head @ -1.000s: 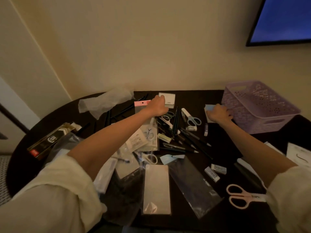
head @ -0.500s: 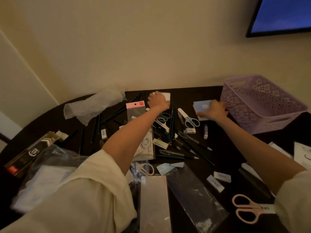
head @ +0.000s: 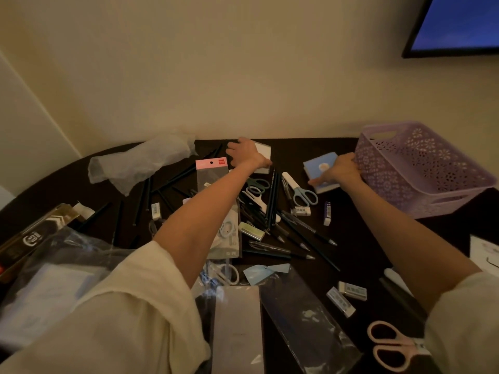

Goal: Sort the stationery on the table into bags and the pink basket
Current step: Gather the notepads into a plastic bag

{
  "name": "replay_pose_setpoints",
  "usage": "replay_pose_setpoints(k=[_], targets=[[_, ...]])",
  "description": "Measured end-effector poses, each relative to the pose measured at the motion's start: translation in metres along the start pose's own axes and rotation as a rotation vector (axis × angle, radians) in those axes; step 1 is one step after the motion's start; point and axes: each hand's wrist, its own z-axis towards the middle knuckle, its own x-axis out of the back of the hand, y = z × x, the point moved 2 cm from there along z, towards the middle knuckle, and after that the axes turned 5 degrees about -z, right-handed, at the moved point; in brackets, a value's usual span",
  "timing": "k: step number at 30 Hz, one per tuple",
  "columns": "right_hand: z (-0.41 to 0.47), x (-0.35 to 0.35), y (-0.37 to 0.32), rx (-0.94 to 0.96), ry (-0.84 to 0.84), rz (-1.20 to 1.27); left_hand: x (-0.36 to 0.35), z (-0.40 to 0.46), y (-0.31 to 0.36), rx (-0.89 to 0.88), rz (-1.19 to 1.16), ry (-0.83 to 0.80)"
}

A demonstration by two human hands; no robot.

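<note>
My left hand (head: 244, 153) reaches to the far edge of the dark table (head: 361, 247) and lies on a white pad (head: 263, 151), fingers curled over it. My right hand (head: 339, 170) grips a blue notepad (head: 318, 166) right beside the pink basket (head: 421, 168), which stands at the far right. Between my arms lie several black pens (head: 272, 201), blue scissors (head: 303, 194), green scissors (head: 256, 184) and small erasers (head: 326, 213). Clear bags (head: 307, 325) lie near the front edge.
A crumpled clear bag (head: 137, 163) lies at the far left, a pink-topped bag (head: 212, 171) next to it. Pink scissors (head: 391, 346) sit at the front right, two erasers (head: 347, 295) above them. A dark box (head: 35, 236) lies at the left edge. A screen (head: 456, 22) hangs on the wall.
My left hand moved further back, from the scissors pile onto the white pad. My right hand lifted the blue notepad closer to the basket. The camera leaned forward.
</note>
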Motion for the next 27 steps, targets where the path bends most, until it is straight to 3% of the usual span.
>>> replay_pose_setpoints(k=[6,11,13,17,19,22,27], targets=[[-0.010,-0.001,-0.001,0.125,0.125,0.111,-0.003,0.010,0.004,0.083,-0.066,0.018],[-0.038,0.006,-0.017,0.257,0.388,0.255,0.005,0.009,-0.004,0.040,-0.439,0.025],[-0.053,0.011,-0.027,0.286,0.443,0.429,0.016,0.002,-0.006,0.135,-0.729,0.022],[-0.089,0.021,-0.041,0.240,0.222,1.116,0.048,-0.021,-0.011,0.300,-1.261,-0.101],[-0.107,0.023,-0.044,0.234,0.097,1.292,0.067,-0.041,-0.019,0.337,-1.414,-0.192],[-0.135,0.025,-0.047,0.235,-0.035,1.438,0.090,-0.070,-0.036,0.343,-1.484,-0.305],[-0.179,0.019,-0.052,0.266,-0.226,1.504,0.125,-0.135,-0.076,0.337,-1.382,-0.375]])
